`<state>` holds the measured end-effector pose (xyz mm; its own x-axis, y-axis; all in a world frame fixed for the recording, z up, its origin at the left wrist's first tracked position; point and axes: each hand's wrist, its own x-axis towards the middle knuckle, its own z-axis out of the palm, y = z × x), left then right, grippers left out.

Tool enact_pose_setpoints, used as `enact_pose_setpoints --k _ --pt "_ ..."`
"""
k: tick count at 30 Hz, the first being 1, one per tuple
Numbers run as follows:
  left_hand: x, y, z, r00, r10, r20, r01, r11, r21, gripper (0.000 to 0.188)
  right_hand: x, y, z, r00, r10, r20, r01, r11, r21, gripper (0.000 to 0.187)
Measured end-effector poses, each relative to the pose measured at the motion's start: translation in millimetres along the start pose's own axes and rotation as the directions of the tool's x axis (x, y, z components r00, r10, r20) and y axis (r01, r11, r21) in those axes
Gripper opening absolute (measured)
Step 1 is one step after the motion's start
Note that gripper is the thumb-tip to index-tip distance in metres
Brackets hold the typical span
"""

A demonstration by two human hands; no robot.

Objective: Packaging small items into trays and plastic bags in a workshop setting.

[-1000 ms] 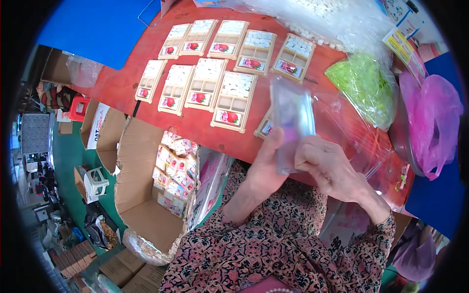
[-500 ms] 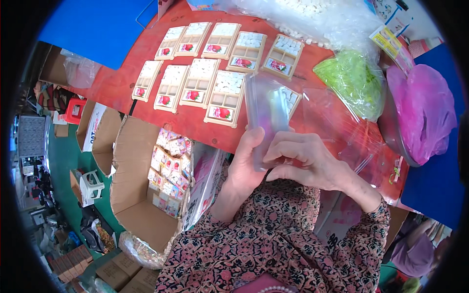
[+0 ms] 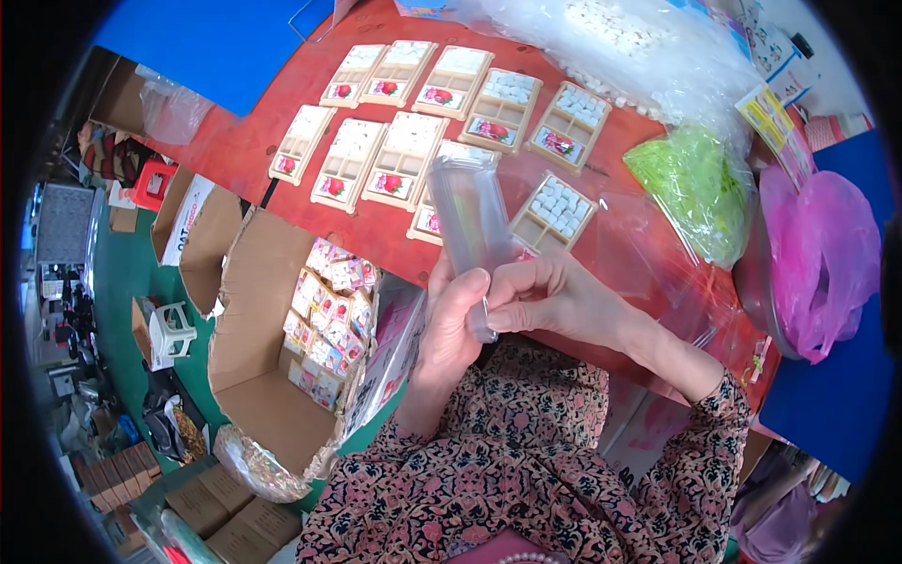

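Observation:
A long, rectangular clear plastic cover point(image 3: 467, 211), perhaps several nested together, is held upright over the near edge of the table. My left hand point(image 3: 446, 324) is closed round its lower left side. With thumb and fingers pinched, my right hand point(image 3: 559, 299) grips its lower right edge. Just beyond stands a cream compartment tray point(image 3: 528, 228) with white pebble-like pieces in its far section; my right hand hides its near end. Another tray point(image 3: 425, 223) is partly covered by the plastic. Further off, several similar trays point(image 3: 406, 155) sit in rows, each with white pieces and a strawberry-picture card.
Clear plastic bags of white pieces point(image 3: 611, 47) and of green shreds point(image 3: 695, 197) lie far right, beside a pink bag point(image 3: 817, 254) on a basin. Left below the red table point(image 3: 310, 230) stands a cardboard box point(image 3: 249, 376) holding packed sets point(image 3: 329, 315). A person's purple sleeve point(image 3: 780, 512) shows lower right.
The clear cover has tipped left and now hides a different tray, uncovering the one on the right. My right hand's fingers have slid to its lower edge. The view has shifted slightly.

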<state>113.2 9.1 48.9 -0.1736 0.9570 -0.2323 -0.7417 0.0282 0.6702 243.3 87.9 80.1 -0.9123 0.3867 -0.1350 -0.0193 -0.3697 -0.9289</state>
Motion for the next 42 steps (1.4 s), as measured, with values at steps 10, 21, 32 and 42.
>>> enact_pose_setpoints --k 10,21,32,42 --pt "6 21 -14 0.979 0.131 -0.159 -0.140 0.989 -0.044 0.057 36 -22 10 0.985 0.174 -0.006 -0.172 0.973 -0.155 0.010" --pt "8 67 -64 0.902 0.271 -0.335 -0.291 0.957 -0.011 0.070 204 -96 -41 0.796 -0.495 0.347 0.240 -0.268 -0.933 0.012" --pt "24 92 -84 0.898 0.229 -0.375 -0.288 0.951 -0.110 0.070 392 -86 -140 0.896 -0.278 0.347 0.029 -0.743 -0.668 0.004" --pt "51 108 -81 0.846 0.332 -0.418 -0.360 0.933 0.012 0.044 268 -50 31 0.920 0.245 0.306 -0.113 0.913 -0.391 0.028"
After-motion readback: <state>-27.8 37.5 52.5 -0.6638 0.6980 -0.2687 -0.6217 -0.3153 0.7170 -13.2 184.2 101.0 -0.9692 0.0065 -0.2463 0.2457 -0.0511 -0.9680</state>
